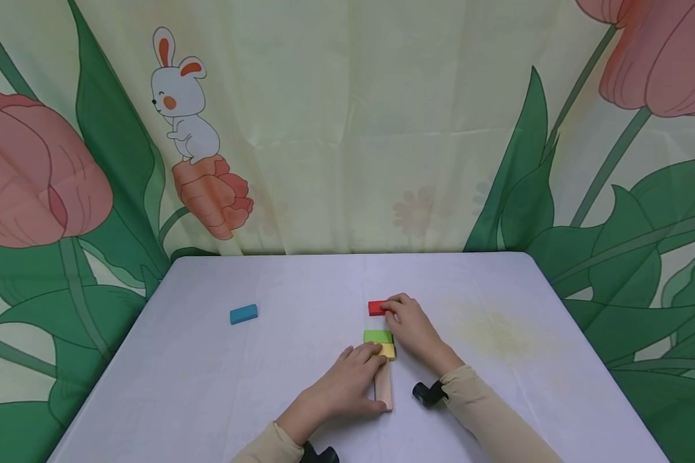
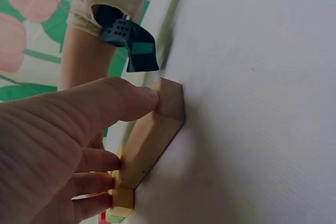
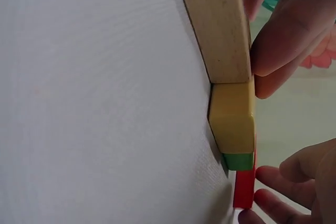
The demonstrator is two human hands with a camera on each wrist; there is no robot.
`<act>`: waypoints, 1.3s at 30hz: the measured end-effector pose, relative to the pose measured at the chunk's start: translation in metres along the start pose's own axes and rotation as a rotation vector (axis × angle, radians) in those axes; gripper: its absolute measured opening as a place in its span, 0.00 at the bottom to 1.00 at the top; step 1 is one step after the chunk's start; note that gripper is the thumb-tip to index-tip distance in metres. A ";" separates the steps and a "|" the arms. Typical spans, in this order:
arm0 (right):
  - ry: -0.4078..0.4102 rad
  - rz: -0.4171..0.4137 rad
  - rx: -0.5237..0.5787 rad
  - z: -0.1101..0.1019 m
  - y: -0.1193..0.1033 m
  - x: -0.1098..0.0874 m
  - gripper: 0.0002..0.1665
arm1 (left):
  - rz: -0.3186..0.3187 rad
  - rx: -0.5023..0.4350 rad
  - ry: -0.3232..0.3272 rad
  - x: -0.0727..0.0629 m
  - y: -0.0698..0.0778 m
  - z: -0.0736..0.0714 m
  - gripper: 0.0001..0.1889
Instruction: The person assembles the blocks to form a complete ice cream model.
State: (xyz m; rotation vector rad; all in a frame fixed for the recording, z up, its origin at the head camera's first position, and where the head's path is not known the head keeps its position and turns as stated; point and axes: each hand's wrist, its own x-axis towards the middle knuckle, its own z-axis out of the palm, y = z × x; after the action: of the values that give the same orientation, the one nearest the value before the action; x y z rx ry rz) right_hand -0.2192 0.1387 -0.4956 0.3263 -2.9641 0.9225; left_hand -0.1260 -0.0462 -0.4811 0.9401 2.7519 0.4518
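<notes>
A long plain wooden block [image 1: 385, 389] lies on the white table, with a yellow block [image 1: 389, 351] against its far end and a green block [image 1: 378, 336] just beyond. My left hand [image 1: 344, 384] holds the wooden block: the thumb [image 2: 139, 100] is on its near end, the fingertips at its far end by the yellow block. Farther back, my right hand [image 1: 416, 329] pinches a red block [image 1: 374, 308] at its right end. A small gap separates red from green in the head view. The right wrist view shows the red block [image 3: 244, 190] past the green one.
Off to the left on the table [image 1: 301, 283] lies a blue block [image 1: 244, 314], apart from the others. Behind the table's back edge hangs a cloth [image 1: 347, 128] printed with tulips and a rabbit. A dark wrist device [image 1: 430, 393] sits at the right cuff.
</notes>
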 end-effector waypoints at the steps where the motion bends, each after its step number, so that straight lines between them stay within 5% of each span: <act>1: -0.005 0.000 0.026 -0.001 0.001 0.000 0.18 | 0.008 0.003 0.009 0.001 0.000 0.000 0.40; 7: -0.003 0.037 0.203 -0.011 0.004 -0.003 0.19 | -0.006 -0.115 0.102 0.012 -0.003 -0.005 0.37; 14: 0.007 0.195 0.398 -0.018 0.007 -0.006 0.25 | -0.205 -0.625 0.241 0.035 -0.021 -0.011 0.34; 20: -0.105 0.265 0.680 -0.020 0.007 -0.006 0.33 | -0.297 -0.895 0.305 0.055 -0.037 -0.013 0.31; 25: -0.173 0.292 0.808 -0.018 0.009 -0.008 0.33 | -0.344 -0.986 0.281 0.060 -0.044 -0.009 0.31; 39: -0.199 0.277 0.748 -0.019 0.010 -0.017 0.35 | -0.318 -1.005 0.257 0.054 -0.042 -0.003 0.29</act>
State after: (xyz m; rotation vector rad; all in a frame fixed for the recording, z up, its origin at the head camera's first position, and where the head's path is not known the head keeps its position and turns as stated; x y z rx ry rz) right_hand -0.2054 0.1611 -0.4871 0.0000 -2.7310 2.1309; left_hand -0.1922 -0.0447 -0.4977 0.1878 2.2574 1.7262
